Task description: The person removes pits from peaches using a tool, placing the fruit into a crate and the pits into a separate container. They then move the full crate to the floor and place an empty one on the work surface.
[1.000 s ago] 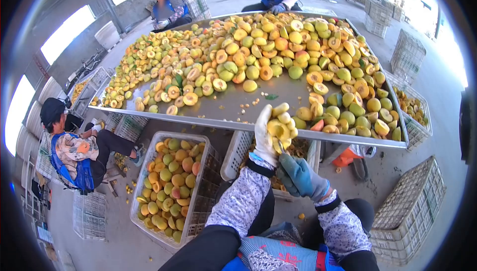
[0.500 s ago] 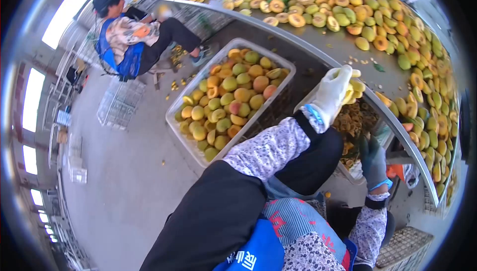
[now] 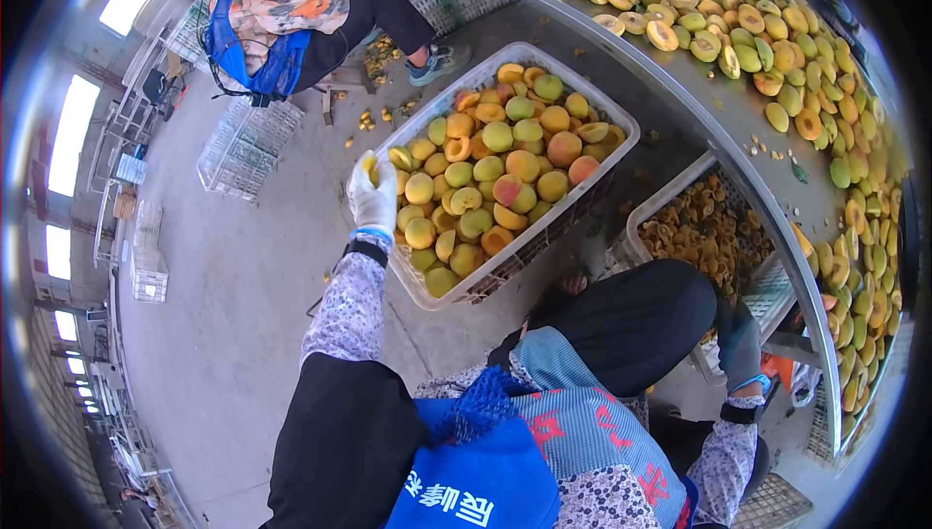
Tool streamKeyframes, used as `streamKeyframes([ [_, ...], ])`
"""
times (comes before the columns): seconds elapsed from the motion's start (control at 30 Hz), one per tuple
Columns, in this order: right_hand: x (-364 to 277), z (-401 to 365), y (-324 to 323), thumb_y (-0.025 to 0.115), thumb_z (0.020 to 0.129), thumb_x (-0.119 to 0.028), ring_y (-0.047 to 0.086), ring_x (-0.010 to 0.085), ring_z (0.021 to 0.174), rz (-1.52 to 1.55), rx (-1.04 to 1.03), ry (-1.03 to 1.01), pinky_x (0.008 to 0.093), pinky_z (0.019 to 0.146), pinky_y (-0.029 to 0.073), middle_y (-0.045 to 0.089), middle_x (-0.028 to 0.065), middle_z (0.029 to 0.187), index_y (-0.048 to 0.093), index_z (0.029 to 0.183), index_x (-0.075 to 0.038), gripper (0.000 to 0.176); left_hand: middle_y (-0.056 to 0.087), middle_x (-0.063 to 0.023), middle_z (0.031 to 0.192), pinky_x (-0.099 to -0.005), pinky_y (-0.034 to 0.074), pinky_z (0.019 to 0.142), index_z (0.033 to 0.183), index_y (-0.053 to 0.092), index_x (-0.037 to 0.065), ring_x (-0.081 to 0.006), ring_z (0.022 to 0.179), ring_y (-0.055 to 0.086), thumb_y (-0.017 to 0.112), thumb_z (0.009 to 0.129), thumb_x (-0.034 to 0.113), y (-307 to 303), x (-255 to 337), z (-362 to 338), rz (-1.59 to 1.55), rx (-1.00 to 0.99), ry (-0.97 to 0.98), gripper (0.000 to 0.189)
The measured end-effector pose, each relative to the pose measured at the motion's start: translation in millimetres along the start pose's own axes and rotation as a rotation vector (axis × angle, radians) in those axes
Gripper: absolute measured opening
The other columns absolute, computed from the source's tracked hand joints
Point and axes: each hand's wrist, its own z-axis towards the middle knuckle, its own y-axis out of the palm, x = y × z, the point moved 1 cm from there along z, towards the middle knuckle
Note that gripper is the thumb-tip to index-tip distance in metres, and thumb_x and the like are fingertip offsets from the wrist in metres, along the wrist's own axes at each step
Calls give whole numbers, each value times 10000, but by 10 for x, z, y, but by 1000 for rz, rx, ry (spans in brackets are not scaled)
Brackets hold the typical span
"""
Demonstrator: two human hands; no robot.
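My left hand (image 3: 373,194), in a white glove, is at the left rim of a white crate (image 3: 427,294) full of yellow-orange fruit (image 3: 495,135). Its fingers are closed on a piece of yellow fruit (image 3: 370,168). My right hand (image 3: 740,345), in a dark grey glove, hangs low at the right, below the table edge and beside my knee. The knee and shadow hide its fingertips, and I cannot see whether it holds anything. Near it a second crate (image 3: 641,238) holds brownish, pitted-looking pieces (image 3: 707,228).
A metal table (image 3: 680,92) heaped with halved fruit (image 3: 767,34) curves along the right. A seated person (image 3: 282,19) in a blue apron handles fruit at the upper left. An empty-looking crate (image 3: 249,146) and scattered bits of fruit (image 3: 383,58) lie on the floor.
My left hand has moved left from the table edge to the far side of the fruit crate, still holding fruit. The view has shifted; my right hand stays low.
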Motion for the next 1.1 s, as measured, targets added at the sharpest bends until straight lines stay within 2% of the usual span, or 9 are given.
streamKeyframes([
  [0.17,-211,25,43,579,1009,-254,671,433,789,-46,-35,82,464,648,472,675,292,858,645,1035,45,307,613,-212,1308,-402,474,1017,1316,599,42,-337,1189,599,654,936,296,-71,-214,384,48,-8,-206,461],
  [0.27,188,87,208,578,1007,-242,668,441,811,-45,-23,66,451,653,482,678,287,861,646,1063,33,289,466,-210,1480,-473,371,1121,1453,478,136,-402,1364,434,578,955,373,195,-734,356,438,-202,225,561],
  [0.37,205,29,247,587,999,-216,650,474,838,37,-10,-11,454,664,491,677,287,865,642,1081,22,258,283,-176,1606,-563,245,1186,1556,289,214,-503,1460,228,448,959,561,346,-746,290,710,-377,-48,709],
  [0.5,-196,26,82,607,987,-196,642,477,796,-40,-12,-71,469,646,489,667,284,828,646,1069,13,228,199,-158,1659,-546,141,1217,1575,269,223,-431,1524,127,393,955,657,150,-261,379,679,-577,-263,767],
  [0.67,-94,37,70,656,959,-256,636,439,663,-227,146,-176,511,557,454,652,225,716,645,924,-28,231,286,-95,1639,-562,19,1224,1521,413,166,-350,1537,113,396,973,622,392,-737,-304,732,-568,39,712],
  [0.83,-705,-67,-310,693,924,-234,639,434,671,-97,492,-199,494,583,486,646,220,728,614,832,-50,220,528,-168,1417,-458,314,1160,1392,538,69,-352,1361,417,608,972,350,60,-336,-196,462,-207,419,510],
  [0.97,-946,-73,-870,722,904,-174,636,404,647,-79,711,-293,443,557,481,623,187,691,614,833,-50,179,466,-222,1456,-450,349,1152,1469,420,23,-400,1381,401,625,938,318,-178,-274,-500,376,-88,-1,641],
  [1.03,-1100,12,-1091,733,893,-150,631,395,643,-97,814,-361,422,562,484,623,182,704,629,841,-57,149,461,-243,1452,-463,406,1112,1492,382,20,-392,1315,488,657,895,321,-133,-649,-685,284,-7,-520,723],
  [1.1,-1118,233,-1258,736,889,-178,634,394,678,-237,807,-380,439,594,503,638,199,746,644,846,-62,154,606,-161,1186,-383,544,789,1366,482,-13,-259,860,638,651,888,315,29,-1247,-771,-389,-93,-963,604],
])
